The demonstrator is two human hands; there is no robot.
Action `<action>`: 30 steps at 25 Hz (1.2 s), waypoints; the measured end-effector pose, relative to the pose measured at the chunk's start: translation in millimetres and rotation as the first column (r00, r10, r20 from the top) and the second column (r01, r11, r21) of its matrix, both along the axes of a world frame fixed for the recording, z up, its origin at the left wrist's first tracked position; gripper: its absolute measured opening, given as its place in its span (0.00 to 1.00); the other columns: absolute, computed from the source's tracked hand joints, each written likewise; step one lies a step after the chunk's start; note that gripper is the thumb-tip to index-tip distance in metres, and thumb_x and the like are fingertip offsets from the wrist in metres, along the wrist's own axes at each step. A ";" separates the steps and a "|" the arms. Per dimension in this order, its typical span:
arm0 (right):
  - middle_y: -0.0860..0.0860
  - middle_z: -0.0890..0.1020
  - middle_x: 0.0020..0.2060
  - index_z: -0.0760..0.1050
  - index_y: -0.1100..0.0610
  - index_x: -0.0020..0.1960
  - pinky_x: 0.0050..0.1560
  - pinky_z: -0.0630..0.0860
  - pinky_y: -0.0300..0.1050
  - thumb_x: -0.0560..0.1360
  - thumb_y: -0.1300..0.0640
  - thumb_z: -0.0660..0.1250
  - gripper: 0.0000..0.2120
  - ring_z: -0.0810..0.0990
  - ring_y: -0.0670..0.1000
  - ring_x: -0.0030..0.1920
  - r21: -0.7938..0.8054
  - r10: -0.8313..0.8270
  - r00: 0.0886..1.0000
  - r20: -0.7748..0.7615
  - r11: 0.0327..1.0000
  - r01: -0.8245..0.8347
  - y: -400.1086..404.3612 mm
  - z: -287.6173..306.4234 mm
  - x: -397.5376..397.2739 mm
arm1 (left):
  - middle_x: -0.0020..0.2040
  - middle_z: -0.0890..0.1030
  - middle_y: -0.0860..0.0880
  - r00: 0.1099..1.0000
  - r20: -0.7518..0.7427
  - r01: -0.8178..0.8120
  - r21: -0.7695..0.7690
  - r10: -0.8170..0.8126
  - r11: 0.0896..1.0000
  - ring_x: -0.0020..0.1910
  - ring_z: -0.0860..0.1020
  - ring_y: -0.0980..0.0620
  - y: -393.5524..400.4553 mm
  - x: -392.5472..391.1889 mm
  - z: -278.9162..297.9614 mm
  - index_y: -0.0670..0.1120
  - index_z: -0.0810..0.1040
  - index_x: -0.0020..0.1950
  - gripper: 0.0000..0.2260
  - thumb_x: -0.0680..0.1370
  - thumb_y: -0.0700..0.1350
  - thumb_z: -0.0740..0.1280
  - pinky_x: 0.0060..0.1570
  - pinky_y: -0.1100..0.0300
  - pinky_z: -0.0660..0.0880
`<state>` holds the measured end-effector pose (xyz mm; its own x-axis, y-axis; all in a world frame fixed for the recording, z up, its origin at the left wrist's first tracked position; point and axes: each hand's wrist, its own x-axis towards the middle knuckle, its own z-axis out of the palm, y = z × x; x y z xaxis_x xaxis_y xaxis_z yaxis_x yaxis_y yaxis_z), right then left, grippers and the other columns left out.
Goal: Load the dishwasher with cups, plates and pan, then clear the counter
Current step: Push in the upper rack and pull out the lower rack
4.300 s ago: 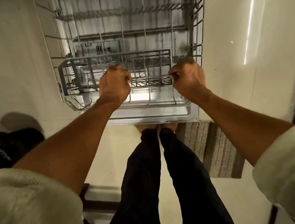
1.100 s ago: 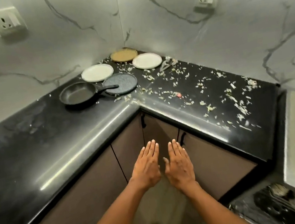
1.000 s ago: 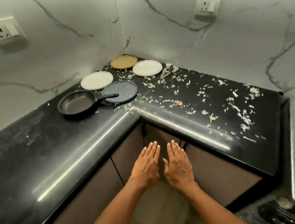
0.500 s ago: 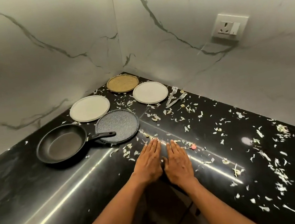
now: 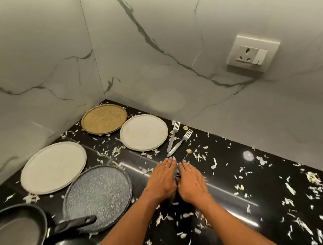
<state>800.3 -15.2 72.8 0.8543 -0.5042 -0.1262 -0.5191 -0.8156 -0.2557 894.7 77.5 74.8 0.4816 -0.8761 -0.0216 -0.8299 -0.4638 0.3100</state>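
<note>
My left hand (image 5: pixel 162 178) and my right hand (image 5: pixel 190 180) lie flat, palms down, side by side over the black counter (image 5: pixel 255 203), holding nothing. To their left lies a speckled grey plate (image 5: pixel 97 197) with the handle of a black frying pan (image 5: pixel 9 242) across its near edge. Behind it sits a large white plate (image 5: pixel 53 167). A smaller white plate (image 5: pixel 143 132) and a woven tan plate (image 5: pixel 104 119) are in the corner. Two forks (image 5: pixel 177 141) lie just beyond my fingertips.
Pale food scraps (image 5: pixel 291 188) are strewn over much of the counter, thickest to the right. Marble walls meet in the corner behind the plates, with a wall socket (image 5: pixel 252 53) on the right wall. The counter's right end drops off at the frame's right edge.
I turned from the dishwasher rack to the counter corner. Over the last second my view closed in and both flat hands moved forward from below the counter edge to over its surface.
</note>
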 end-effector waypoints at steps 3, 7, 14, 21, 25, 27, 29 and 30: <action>0.54 0.52 0.82 0.49 0.58 0.82 0.81 0.47 0.50 0.82 0.56 0.55 0.31 0.50 0.52 0.81 -0.001 0.001 0.999 -0.051 1.000 -0.001 -31.1 -3.4 33.0 | 0.81 0.54 0.44 1.000 -0.023 0.017 -0.029 -0.017 0.999 0.80 0.52 0.49 -31.3 28.6 -9.2 0.42 0.51 0.81 0.27 0.82 0.43 0.53 0.78 0.55 0.45; 0.56 0.57 0.80 0.55 0.59 0.81 0.80 0.51 0.48 0.80 0.59 0.59 0.31 0.55 0.54 0.80 -0.006 -0.038 0.999 -0.023 0.999 0.038 -62.8 1.6 68.1 | 0.76 0.67 0.42 0.999 -0.007 0.033 -0.049 -0.034 0.998 0.75 0.64 0.45 -49.1 54.3 -26.3 0.41 0.62 0.78 0.25 0.80 0.43 0.58 0.76 0.53 0.57; 0.55 0.62 0.78 0.59 0.56 0.80 0.75 0.62 0.54 0.78 0.62 0.62 0.31 0.59 0.56 0.78 -0.099 0.078 0.985 -0.151 0.991 -0.094 -107.7 7.0 108.2 | 0.58 0.82 0.48 0.997 0.077 0.030 -0.125 -0.021 0.992 0.57 0.77 0.48 -52.2 69.0 -48.0 0.43 0.81 0.59 0.17 0.71 0.33 0.68 0.54 0.56 0.78; 0.52 0.76 0.55 0.79 0.56 0.60 0.58 0.70 0.47 0.75 0.64 0.67 0.15 0.71 0.54 0.58 -0.193 0.082 0.993 -0.083 0.976 -0.096 -105.0 -7.2 86.2 | 0.45 0.82 0.50 0.999 0.046 0.011 -0.238 0.000 0.971 0.45 0.76 0.49 -40.1 66.0 -59.4 0.45 0.82 0.48 0.13 0.67 0.32 0.70 0.38 0.55 0.77; 0.51 0.76 0.51 0.80 0.56 0.55 0.53 0.68 0.46 0.73 0.65 0.69 0.12 0.72 0.54 0.55 -0.209 0.115 0.992 -0.059 0.970 -0.125 -101.1 -6.5 79.4 | 0.42 0.81 0.49 0.999 0.029 -0.012 -0.214 0.019 0.977 0.41 0.75 0.47 -36.5 68.7 -55.6 0.44 0.81 0.47 0.12 0.68 0.31 0.68 0.37 0.52 0.75; 0.51 0.76 0.47 0.81 0.55 0.52 0.49 0.66 0.45 0.71 0.67 0.70 0.12 0.72 0.53 0.51 -0.238 0.129 0.991 -0.029 0.962 -0.133 -96.5 -7.7 75.7 | 0.40 0.81 0.48 0.999 0.024 -0.032 -0.217 0.039 0.976 0.40 0.76 0.47 -31.8 67.6 -53.0 0.44 0.81 0.47 0.11 0.68 0.31 0.69 0.36 0.52 0.75; 0.50 0.76 0.41 0.82 0.56 0.46 0.43 0.65 0.44 0.66 0.70 0.73 0.14 0.71 0.52 0.45 -0.264 0.126 0.990 0.070 0.959 -0.104 -92.0 -9.3 69.0 | 0.40 0.81 0.47 0.998 0.015 -0.052 -0.222 0.056 0.974 0.40 0.77 0.46 -26.5 65.5 -49.4 0.44 0.81 0.48 0.13 0.67 0.30 0.69 0.36 0.53 0.75; 0.50 0.75 0.39 0.82 0.56 0.44 0.41 0.64 0.44 0.63 0.73 0.73 0.15 0.70 0.52 0.42 -0.276 0.133 0.982 0.135 0.957 -0.092 -90.1 -9.4 64.7 | 0.40 0.81 0.47 0.997 0.017 -0.064 -0.231 0.070 0.971 0.40 0.77 0.46 -23.8 64.5 -46.8 0.44 0.81 0.48 0.14 0.66 0.30 0.70 0.36 0.53 0.75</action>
